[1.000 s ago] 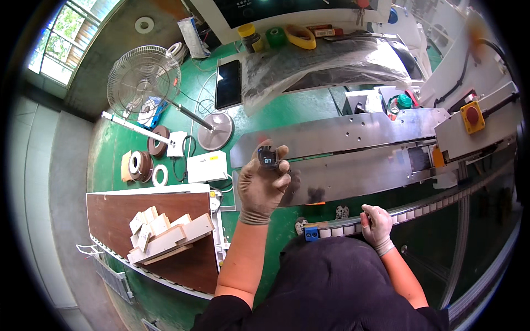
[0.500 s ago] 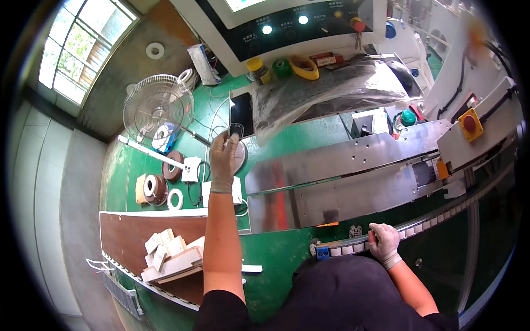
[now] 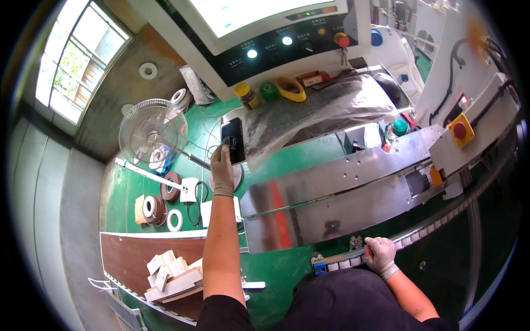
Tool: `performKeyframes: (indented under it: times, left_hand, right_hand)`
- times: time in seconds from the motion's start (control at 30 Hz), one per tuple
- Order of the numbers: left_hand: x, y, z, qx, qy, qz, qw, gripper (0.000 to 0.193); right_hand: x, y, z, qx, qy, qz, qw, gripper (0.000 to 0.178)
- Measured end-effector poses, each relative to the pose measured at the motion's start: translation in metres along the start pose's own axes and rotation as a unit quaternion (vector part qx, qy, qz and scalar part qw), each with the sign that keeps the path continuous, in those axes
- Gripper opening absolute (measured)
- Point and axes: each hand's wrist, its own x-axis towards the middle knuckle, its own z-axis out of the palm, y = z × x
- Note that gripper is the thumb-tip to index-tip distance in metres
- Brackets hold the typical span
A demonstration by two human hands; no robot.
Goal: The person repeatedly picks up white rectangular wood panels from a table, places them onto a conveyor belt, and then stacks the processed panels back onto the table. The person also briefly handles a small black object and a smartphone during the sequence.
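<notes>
My gloved left hand [image 3: 222, 175] reaches forward, its fingers closed on a small black object [image 3: 229, 143] with a glossy top. I cannot make out its exact kind. Just beyond it a black phone [image 3: 232, 130] lies on the left end of a shelf below the control panel, and the object overlaps the phone's near end. My gloved right hand [image 3: 381, 256] is curled up at the rail of white rollers [image 3: 356, 261] close to my body. Its fingers are folded in, and whatever they may hold is hidden.
A plastic-covered item [image 3: 314, 118], yellow tape roll [image 3: 291, 89] and yellow-lidded jar [image 3: 246, 96] occupy the shelf. A steel machine bed [image 3: 342, 204] spans the middle. At left stand a fan [image 3: 153, 135], edging rolls [image 3: 154, 209] and a brown table [image 3: 124, 254] with wooden pieces [image 3: 171, 276].
The view has shifted, showing more of the screen. My left hand has brought the small black object down close to the phone. My right hand stays curled at the roller rail.
</notes>
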Motion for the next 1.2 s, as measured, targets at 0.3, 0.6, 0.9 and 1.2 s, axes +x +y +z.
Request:
performKeyframes:
  times: [0.3, 0.6, 0.9, 1.2]
  left_hand:
    - [-0.046, 0.021, -0.033, -0.044, 0.002, -0.036, 0.998, 0.043]
    - [-0.396, -0.168, -0.191, 0.045, 0.446, -0.272, 0.852, 0.043]
    - [-0.412, -0.151, -0.244, -0.19, 0.589, -0.429, 0.658, 0.091]
    - [-0.419, -0.258, -0.286, -0.25, 0.473, -0.472, 0.701, 0.053]
  right_hand:
    - [-0.008, 0.001, 0.006, -0.018, -0.056, 0.012, 0.998, 0.019]
    - [-0.014, -0.004, 0.018, -0.041, -0.058, 0.016, 0.997, 0.018]
    - [-0.004, -0.013, 0.017, -0.058, -0.066, 0.093, 0.992, 0.015]
    - [-0.027, 0.009, 0.04, -0.072, -0.06, 0.112, 0.989, 0.035]
